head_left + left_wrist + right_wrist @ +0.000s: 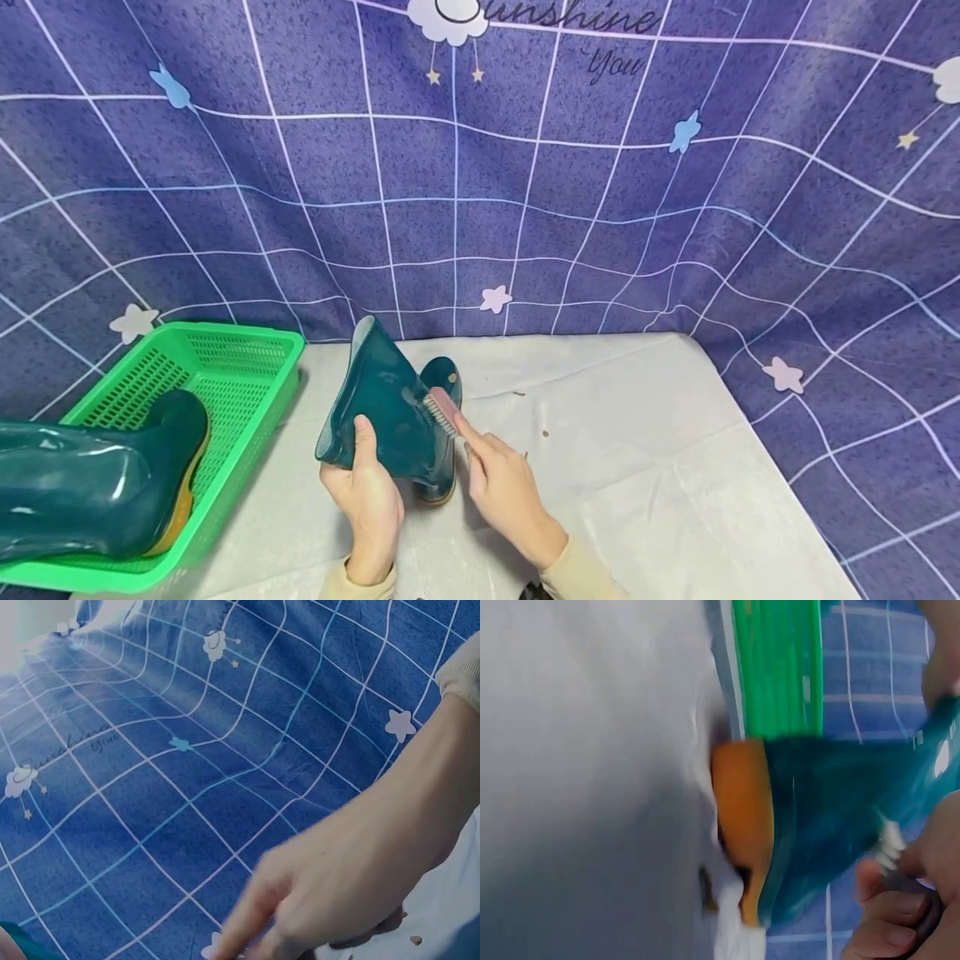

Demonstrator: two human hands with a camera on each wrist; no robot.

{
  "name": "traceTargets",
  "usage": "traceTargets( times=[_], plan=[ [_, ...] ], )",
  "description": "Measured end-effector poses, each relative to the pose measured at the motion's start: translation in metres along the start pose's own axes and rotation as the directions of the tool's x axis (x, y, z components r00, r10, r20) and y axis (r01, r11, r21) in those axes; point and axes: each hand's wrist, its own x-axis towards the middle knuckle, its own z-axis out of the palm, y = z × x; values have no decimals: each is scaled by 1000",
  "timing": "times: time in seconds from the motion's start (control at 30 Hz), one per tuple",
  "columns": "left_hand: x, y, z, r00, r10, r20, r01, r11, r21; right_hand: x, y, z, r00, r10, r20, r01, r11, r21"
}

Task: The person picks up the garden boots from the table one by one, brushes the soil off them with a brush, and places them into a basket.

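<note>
A dark green rubber boot (386, 408) stands tilted on the white cloth, its wide top leaning left. My left hand (366, 500) grips the shaft near that top, thumb laid across the outside. In my right hand (510, 492) is a pink scrub brush (442, 404), forefinger stretched along its back. Its pale bristles (889, 844) touch the boot's side in the right wrist view, where the orange sole (742, 817) also shows. The left wrist view catches mostly the right hand (337, 885), plus a sliver of boot (26, 945) at the lower left corner.
At the left, a green plastic basket (247, 354) bears a second green boot (82, 483) lying on its side. Small brown bits (545, 433) are scattered over the white cloth (637, 467). A blue gridded curtain (487, 167) hangs behind.
</note>
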Motion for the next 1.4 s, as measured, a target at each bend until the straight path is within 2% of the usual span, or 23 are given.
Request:
traceTargets(
  times=[0.1,0.33,0.43,0.53,0.63,0.77,0.97,1.2,1.4],
  plan=[
    [0,0,-1,1000,5,7,-5,1000,5,1,6,-2,995,88,38,-87,996,-9],
    [0,-1,-3,1000,9,29,-9,1000,16,7,16,0,995,61,84,-64,997,38],
    [2,-1,-5,1000,13,25,-13,1000,16,18,27,0,990,122,70,-123,992,5],
    [4,-2,-9,1000,19,21,-20,998,53,28,37,-4,984,168,52,-168,986,-11],
    [5,-3,-14,999,29,34,-33,993,112,29,41,-4,983,158,93,-157,987,-16],
    [9,-4,-22,996,49,69,-59,986,156,27,46,5,978,143,155,-138,990,-41],
    [15,-7,-37,995,34,92,-54,974,218,42,59,12,966,237,102,-234,971,-42],
    [17,-10,-42,996,24,81,-45,965,259,45,71,26,978,178,107,-170,982,-78],
    [19,-12,-45,996,25,91,-48,965,259,44,67,30,970,230,77,-219,968,-126]
  ],
)
